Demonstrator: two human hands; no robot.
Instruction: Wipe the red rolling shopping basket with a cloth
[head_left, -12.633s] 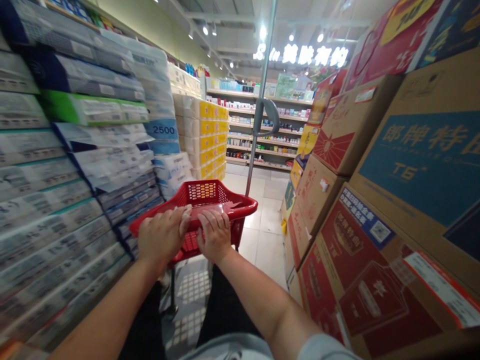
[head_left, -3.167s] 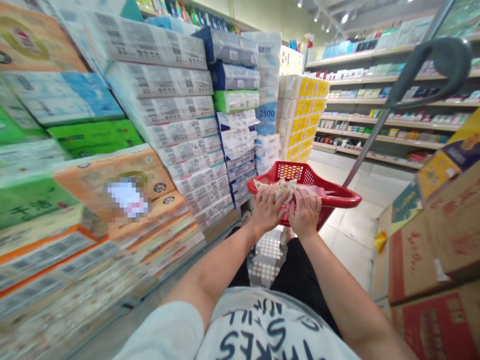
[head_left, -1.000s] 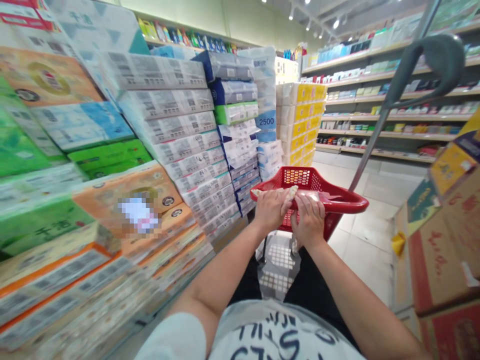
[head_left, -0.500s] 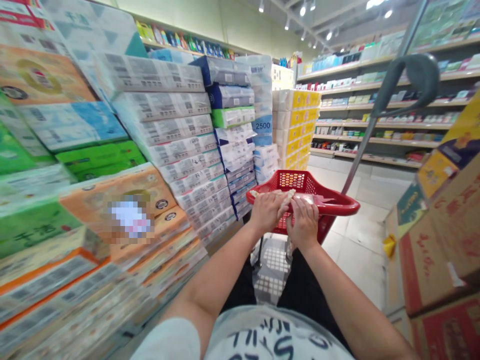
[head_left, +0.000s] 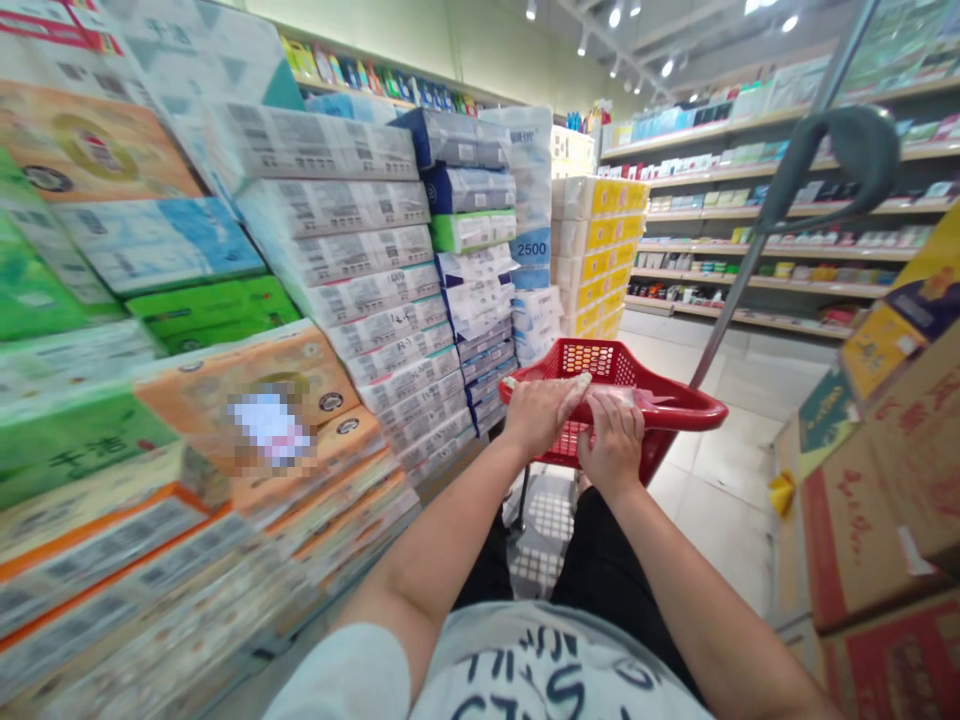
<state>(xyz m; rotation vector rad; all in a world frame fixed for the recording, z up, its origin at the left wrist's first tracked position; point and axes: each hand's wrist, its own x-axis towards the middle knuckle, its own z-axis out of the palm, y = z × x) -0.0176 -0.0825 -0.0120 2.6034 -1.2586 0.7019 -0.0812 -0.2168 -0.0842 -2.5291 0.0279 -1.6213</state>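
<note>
Both my hands rest on the near rim of a red plastic shopping basket point(head_left: 679, 412) that stands in front of my body. My left hand point(head_left: 536, 415) is curled over the rim on the left. Beside it my right hand point(head_left: 613, 430) bends its fingers over the same edge, close to the left fingertips. A pale, crumpled strip shows at the left fingers, and something pinkish and clear lies under the right fingers; I cannot make out what either is. A metal pole point(head_left: 727, 310) with a grey loop grip point(head_left: 825, 165) slants up at the basket's right side.
Tall stacks of wrapped tissue packs point(head_left: 367, 240) line the left, with orange packs point(head_left: 255, 390) nearest. Yellow-and-white packs point(head_left: 604, 245) stand ahead. Cardboard cartons point(head_left: 862, 500) are piled on the right. Stocked shelves point(head_left: 772, 210) run along the back. Pale floor tiles point(head_left: 694, 470) lie between.
The surroundings have shifted slightly to the right in my view. Both hands keep their place on the basket rim, and my leg positions have changed a little.
</note>
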